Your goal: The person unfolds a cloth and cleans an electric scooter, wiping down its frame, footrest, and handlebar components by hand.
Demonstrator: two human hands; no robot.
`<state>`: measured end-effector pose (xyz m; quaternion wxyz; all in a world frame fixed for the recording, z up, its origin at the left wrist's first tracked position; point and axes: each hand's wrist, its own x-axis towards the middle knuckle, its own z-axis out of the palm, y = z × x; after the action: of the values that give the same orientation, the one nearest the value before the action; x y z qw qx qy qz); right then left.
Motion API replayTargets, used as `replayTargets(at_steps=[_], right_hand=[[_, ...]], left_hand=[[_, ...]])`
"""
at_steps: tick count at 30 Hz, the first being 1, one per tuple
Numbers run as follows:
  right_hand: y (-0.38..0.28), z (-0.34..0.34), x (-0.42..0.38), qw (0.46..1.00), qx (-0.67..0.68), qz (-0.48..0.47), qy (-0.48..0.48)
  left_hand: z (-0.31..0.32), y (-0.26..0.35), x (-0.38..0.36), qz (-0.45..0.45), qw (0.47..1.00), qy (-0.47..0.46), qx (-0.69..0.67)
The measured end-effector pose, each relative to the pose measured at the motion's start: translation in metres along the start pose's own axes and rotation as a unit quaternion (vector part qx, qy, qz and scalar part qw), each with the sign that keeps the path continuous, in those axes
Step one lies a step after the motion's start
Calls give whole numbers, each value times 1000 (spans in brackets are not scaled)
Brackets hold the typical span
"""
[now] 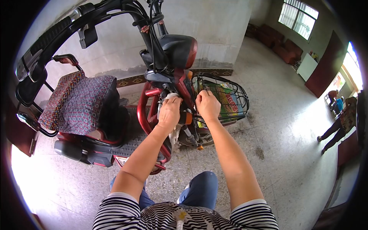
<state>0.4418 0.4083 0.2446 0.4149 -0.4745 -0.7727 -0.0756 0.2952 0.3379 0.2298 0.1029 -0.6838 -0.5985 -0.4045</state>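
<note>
A red and black electric scooter (143, 113) stands side-on in front of me. My left hand (170, 112) is closed on a whitish cloth (173, 95) against the scooter's front column, below the handlebar. Pale material (174, 136) also hangs below that hand, near the front fork. My right hand (208, 105) is closed, its fingers curled down at the near rear edge of the black wire basket (240, 91); what lies under them is hidden. Inside the basket is a colourful printed package (229, 102). An orange reflector (186, 118) sits between my hands.
A patterned cloth covers the scooter's seat (82, 103) at left. The handlebar (73, 23) arches across the upper left. Behind the scooter runs a pale wall (214, 30). A person (341, 122) stands at far right, near an open doorway. Brown sofas (285, 50) line the back.
</note>
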Motion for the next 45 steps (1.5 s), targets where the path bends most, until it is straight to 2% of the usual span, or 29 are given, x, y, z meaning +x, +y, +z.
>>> replayTargets(at_steps=[2,6,8,10,13,14,16,17,20,22,24,25,26,28,32,36,40,43,45], right_hand=[[1,0,-1,1000,4,0,5],[3,1,-1,1000,11,4,2],[4,2,-1,1000,13,9,-3],[5,2,0,1000,15,6,-1],[5,5,3,1000,-1,7,-8],[5,4,3,1000,3,7,-10],[5,3,2,1000,7,7,-13],[5,3,2,1000,8,4,-9],[5,1,1,1000,15,1,2],[5,1,0,1000,21,2,9],[4,1,1,1000,15,0,7],[4,1,1,1000,15,0,9],[5,1,1,1000,17,2,8],[5,1,1,1000,17,4,8],[4,1,1,1000,14,8,-3],[4,1,0,1000,22,0,6],[4,2,1,1000,12,4,-6],[2,0,1,1000,16,7,-8],[3,0,1,1000,21,5,-12]], left_hand=[[3,-1,1,1,1000,1,4],[16,-3,-1,-63,997,45,-14],[24,-9,-2,-134,990,47,-18],[19,-4,-1,-124,991,42,-15],[17,-4,-2,10,996,88,8],[16,-5,-2,9,996,88,9],[15,-7,1,-61,994,54,-67],[16,-7,4,-88,994,45,-56],[23,3,6,-111,991,75,13],[28,1,2,-75,992,98,39],[27,0,-2,-47,992,117,18],[24,-1,-4,-91,993,64,-26],[23,0,-4,-88,994,64,-26],[20,3,-5,-130,981,81,-120],[12,8,-3,-81,995,55,-33],[18,-2,4,-130,988,45,-75],[15,5,6,-106,991,60,-62],[14,12,1,-68,994,87,-2],[7,17,2,-59,996,73,1]])
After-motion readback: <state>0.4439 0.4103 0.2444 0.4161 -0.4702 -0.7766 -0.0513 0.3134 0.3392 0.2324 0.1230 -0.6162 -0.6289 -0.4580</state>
